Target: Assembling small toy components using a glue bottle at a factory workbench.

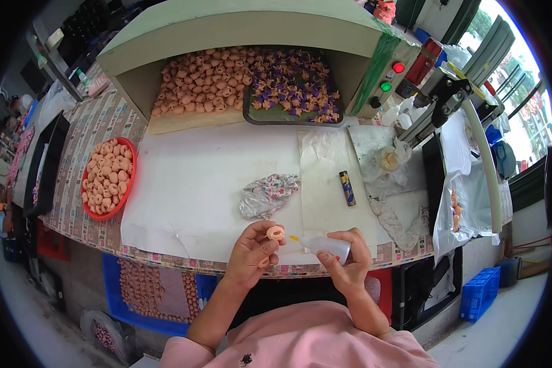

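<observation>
Head view, left hand [253, 248] pinching small rounded peach piece [276, 232], right hand [345, 260] gripping translucent squeeze bottle [325, 245]

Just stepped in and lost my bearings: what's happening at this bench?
A person in a pink top holds a small peach-coloured plastic piece in the left hand and aims the yellow tip of a white squeeze bottle, held in the right hand, at it. More such pieces fill a round red tray at left and a green box-shaped hood behind.
</observation>
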Available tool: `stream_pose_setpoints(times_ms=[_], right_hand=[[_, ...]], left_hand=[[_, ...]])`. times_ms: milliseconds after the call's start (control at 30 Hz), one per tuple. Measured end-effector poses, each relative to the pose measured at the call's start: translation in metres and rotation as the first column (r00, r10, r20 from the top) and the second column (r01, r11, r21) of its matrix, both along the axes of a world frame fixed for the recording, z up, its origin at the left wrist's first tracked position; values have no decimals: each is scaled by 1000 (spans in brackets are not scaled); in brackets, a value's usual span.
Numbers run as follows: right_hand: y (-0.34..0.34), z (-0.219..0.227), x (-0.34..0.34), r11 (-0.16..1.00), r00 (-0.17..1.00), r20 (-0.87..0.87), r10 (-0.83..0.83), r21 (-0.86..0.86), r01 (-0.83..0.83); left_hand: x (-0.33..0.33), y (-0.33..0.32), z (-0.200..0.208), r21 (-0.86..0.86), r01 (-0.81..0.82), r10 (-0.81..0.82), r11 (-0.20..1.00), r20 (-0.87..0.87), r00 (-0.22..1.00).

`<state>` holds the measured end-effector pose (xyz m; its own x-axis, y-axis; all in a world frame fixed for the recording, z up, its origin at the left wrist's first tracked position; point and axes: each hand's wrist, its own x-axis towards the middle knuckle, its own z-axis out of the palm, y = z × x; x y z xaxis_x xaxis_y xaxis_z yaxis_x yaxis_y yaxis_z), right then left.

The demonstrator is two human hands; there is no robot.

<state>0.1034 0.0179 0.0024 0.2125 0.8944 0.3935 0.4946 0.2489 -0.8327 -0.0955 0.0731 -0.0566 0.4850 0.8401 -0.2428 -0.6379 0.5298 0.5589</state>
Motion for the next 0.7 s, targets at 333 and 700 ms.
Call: stream_pose_setpoints(times_ms=[333, 700], right_hand=[[46, -28, -5, 990, 997, -45, -60, -131, 54], [130, -9, 16, 988, 923, 362, 126, 34, -148]], left_hand=[[3, -1, 4, -16, -13, 13, 1000, -23, 1000], [-2, 3, 6, -67, 66, -53, 996, 181, 982]])
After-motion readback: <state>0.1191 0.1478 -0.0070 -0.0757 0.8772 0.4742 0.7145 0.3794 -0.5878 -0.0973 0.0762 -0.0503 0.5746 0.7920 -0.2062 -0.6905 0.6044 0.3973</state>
